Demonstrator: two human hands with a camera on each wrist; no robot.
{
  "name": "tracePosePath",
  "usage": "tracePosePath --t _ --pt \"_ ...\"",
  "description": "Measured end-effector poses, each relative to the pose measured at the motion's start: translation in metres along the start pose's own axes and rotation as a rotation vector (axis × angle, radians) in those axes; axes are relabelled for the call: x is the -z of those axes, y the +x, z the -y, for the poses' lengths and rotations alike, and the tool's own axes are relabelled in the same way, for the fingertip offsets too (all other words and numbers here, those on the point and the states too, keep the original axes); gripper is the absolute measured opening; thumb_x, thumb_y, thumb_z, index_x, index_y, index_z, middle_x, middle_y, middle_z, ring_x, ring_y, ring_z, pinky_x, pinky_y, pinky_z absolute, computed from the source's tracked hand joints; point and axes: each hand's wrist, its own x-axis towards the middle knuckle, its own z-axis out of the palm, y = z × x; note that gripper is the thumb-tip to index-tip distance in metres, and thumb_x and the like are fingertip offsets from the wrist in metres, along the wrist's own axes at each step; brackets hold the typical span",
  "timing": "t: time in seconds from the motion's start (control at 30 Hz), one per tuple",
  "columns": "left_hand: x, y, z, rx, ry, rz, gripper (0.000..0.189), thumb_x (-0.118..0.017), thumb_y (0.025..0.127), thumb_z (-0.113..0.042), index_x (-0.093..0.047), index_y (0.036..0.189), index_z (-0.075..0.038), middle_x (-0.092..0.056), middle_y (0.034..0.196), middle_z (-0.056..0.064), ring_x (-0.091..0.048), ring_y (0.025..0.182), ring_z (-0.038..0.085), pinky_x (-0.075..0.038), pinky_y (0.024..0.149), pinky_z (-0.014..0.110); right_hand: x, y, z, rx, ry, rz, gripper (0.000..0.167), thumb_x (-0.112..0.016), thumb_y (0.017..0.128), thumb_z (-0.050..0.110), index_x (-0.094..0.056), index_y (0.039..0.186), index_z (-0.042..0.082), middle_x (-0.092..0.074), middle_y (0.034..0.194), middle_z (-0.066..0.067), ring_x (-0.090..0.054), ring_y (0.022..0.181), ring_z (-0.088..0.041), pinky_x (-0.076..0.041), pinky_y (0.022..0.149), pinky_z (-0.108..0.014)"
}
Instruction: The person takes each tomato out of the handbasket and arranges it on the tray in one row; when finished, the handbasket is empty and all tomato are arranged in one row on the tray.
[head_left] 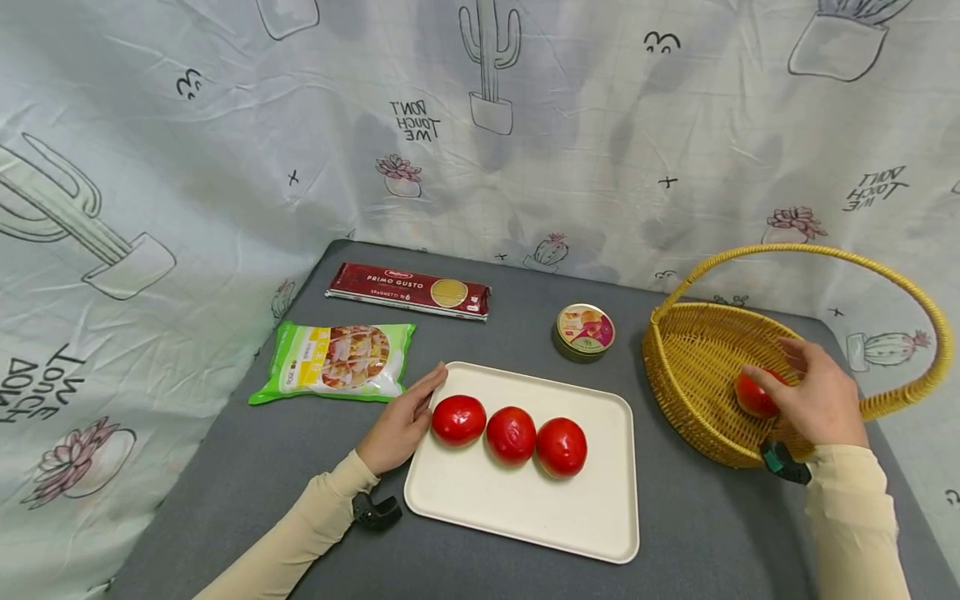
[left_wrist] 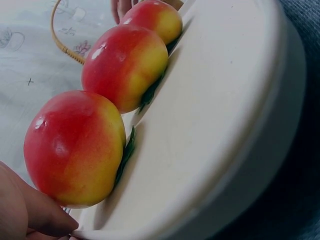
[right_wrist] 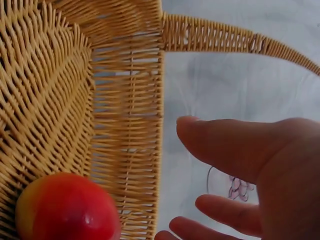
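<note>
Three glossy red fruits that shade to yellow, with green leaves underneath, sit in a row on a cream tray [head_left: 525,517]: a left one [head_left: 458,420], a middle one [head_left: 511,436] and a right one [head_left: 561,447]. My left hand [head_left: 401,425] holds the tray's left rim beside the left fruit, thumb at the edge in the left wrist view. Over the yellow wicker basket [head_left: 686,367] on the right is my right hand [head_left: 821,396], its fingers spread. A similar fruit [right_wrist: 70,207] lies inside the basket, apart from those fingers in the right wrist view.
A red spaghetti pack [head_left: 408,292] lies at the back left, with a green-edged food bag [head_left: 337,360] in front of it. Between tray and back curtain stands a round tin [head_left: 585,331]. The basket's tall handle [head_left: 817,250] arches over its opening.
</note>
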Motion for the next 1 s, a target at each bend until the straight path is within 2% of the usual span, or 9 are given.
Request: tracePosePath --t 0.2,0.37,0.5,0.77,1.0 --pt "0.0 0.0 0.002 0.007 -0.008 0.0 0.06 -0.048 0.1 0.021 -0.038 0.159 0.011 -0.029 0.17 0.025 -0.029 0.156 0.038 -0.032 0.121 0.039 0.001 0.009 -0.012 -0.015 -0.013 0.08 0.088 -0.07 0.103 0.041 -0.032 0.155 -0.018 -0.043 0.144 -0.048 -0.047 0.125 -0.065 -0.042 0.098 -0.078" --pt "0.0 0.0 0.002 0.006 -0.012 0.002 0.06 -0.048 0.101 0.02 -0.038 0.159 0.01 -0.028 0.17 0.024 -0.028 0.156 0.038 -0.032 0.12 0.04 0.001 0.016 -0.019 0.008 -0.038 0.148 0.094 -0.073 0.101 0.043 -0.029 0.156 -0.019 -0.039 0.144 -0.052 -0.042 0.125 -0.068 -0.04 0.097 -0.079" --pt "0.001 0.0 0.002 0.006 -0.012 0.002 0.06 -0.048 0.101 0.019 -0.038 0.16 0.01 -0.028 0.171 0.024 -0.028 0.156 0.038 -0.032 0.12 0.041 0.0 0.02 -0.023 0.029 -0.044 0.167 0.093 -0.072 0.101 0.043 -0.03 0.154 -0.02 -0.041 0.141 -0.052 -0.044 0.122 -0.067 -0.041 0.095 -0.078" --pt "0.0 0.001 0.002 0.014 -0.01 0.004 0.061 -0.047 0.1 0.02 -0.038 0.16 0.009 -0.028 0.171 0.023 -0.028 0.157 0.037 -0.032 0.12 0.041 -0.004 0.028 -0.028 0.014 -0.05 0.186 0.089 -0.069 0.103 0.043 -0.031 0.153 -0.021 -0.039 0.143 -0.052 -0.04 0.126 -0.069 -0.039 0.1 -0.079" --pt "0.0 0.001 0.002 0.02 -0.003 0.0 0.06 -0.048 0.101 0.019 -0.039 0.16 0.009 -0.029 0.171 0.022 -0.029 0.157 0.037 -0.032 0.12 0.04 -0.008 0.031 -0.034 0.001 -0.094 0.27 0.085 -0.069 0.101 0.043 -0.036 0.147 -0.021 -0.047 0.129 -0.049 -0.052 0.107 -0.06 -0.051 0.082 -0.066"
